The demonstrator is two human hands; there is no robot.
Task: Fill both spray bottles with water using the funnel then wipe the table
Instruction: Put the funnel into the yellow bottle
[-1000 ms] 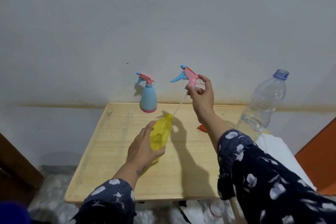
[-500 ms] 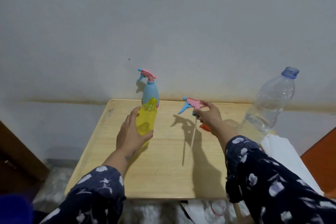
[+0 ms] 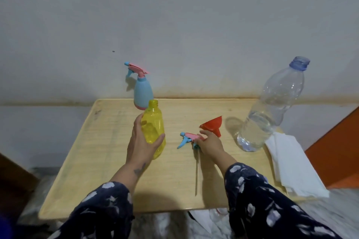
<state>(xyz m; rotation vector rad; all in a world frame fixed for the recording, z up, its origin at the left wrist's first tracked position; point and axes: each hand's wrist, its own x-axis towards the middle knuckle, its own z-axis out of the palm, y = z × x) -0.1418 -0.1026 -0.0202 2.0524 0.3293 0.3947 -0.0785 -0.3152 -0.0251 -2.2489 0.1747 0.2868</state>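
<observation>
Left hand (image 3: 142, 141) clamps the uncapped yellow bottle (image 3: 154, 130) upright for filling, while right hand (image 3: 208, 142) rests loosely on the sprayer (image 3: 187, 137), funnel (image 3: 212, 125) at its one o'clock.

2 spray bottles (image 3: 143, 93) (image 3: 153, 128), 1 funnel (image 3: 212, 124), 1 water btl (image 3: 270, 110), 1 loose sprayer head (image 3: 189, 138).

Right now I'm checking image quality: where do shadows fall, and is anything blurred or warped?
Head view: the left hand and right hand cast soft shadows on the table; the table's edges bow from wide-angle distortion; floor clutter below is blurred.
</observation>
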